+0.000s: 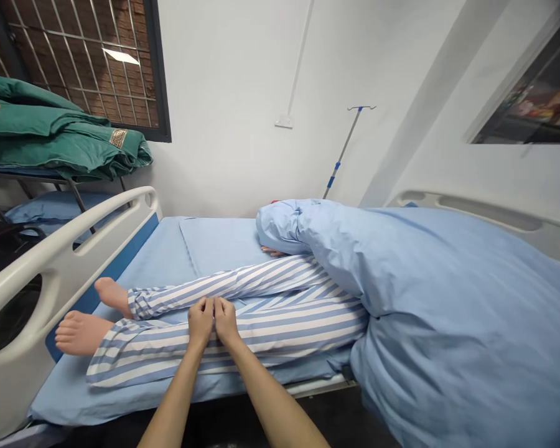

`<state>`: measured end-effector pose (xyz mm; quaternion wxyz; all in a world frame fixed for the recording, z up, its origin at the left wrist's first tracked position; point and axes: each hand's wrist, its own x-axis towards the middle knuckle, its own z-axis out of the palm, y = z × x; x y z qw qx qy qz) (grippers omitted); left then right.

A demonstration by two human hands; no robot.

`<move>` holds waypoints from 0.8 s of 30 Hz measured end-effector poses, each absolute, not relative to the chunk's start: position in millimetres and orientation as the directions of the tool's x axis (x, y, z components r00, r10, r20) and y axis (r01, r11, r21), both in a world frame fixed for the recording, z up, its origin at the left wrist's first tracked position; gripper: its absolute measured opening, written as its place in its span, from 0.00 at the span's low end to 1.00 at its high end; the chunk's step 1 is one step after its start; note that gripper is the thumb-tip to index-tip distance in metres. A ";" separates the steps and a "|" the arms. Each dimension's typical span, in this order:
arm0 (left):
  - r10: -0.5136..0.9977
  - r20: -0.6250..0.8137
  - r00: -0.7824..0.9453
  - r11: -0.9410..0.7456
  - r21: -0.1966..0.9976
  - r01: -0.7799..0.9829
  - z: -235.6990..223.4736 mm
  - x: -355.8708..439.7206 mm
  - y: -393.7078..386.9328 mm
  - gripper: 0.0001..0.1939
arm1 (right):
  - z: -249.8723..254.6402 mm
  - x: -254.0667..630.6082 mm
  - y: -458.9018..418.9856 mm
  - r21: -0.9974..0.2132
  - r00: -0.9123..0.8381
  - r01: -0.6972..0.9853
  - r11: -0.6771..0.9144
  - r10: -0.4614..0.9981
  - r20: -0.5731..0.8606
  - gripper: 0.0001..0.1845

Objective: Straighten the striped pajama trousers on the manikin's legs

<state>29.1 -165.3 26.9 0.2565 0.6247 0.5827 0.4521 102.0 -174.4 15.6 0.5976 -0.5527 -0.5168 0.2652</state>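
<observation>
My left hand (200,323) and my right hand (226,320) are side by side above the lower legs in striped trousers (289,326), knuckles nearly touching. Both have curled fingers; what they hold, if anything, is hidden. The blue-and-white trousers are on a figure that looks like a mannequin, lying on the bed. Its bare feet, one nearer me (81,333) and one farther (113,295), point to the left. A light blue quilt (429,274) covers the upper body and hangs over the bed's near edge. Part of a hand (274,251) shows beneath the quilt.
A light blue sheet (214,239) covers the mattress. The white footboard (88,218) stands at the left, the headboard (485,214) at the right. Behind the bed rises a drip stand (340,163). Folded green bedding (51,140) lies on an upper bunk at the left.
</observation>
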 end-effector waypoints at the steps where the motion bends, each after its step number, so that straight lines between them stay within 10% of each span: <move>1: 0.964 0.256 -0.077 -0.180 0.833 0.524 24.5 34.1 -167.8 0.19 | 16.6 102.4 -173.6 -0.940 0.339 0.235 0.247 0.886 0.317 0.19; 12: 0.974 0.216 -0.064 -0.115 0.720 0.685 18.7 38.0 -174.4 0.19 | 20.1 147.8 -186.6 -0.863 0.357 0.450 0.228 0.840 0.408 0.21; 24: 0.972 0.231 0.036 -0.213 0.813 0.541 30.3 100.3 -165.9 0.17 | 15.5 165.9 -174.0 -0.980 0.458 0.011 0.200 0.870 0.183 0.17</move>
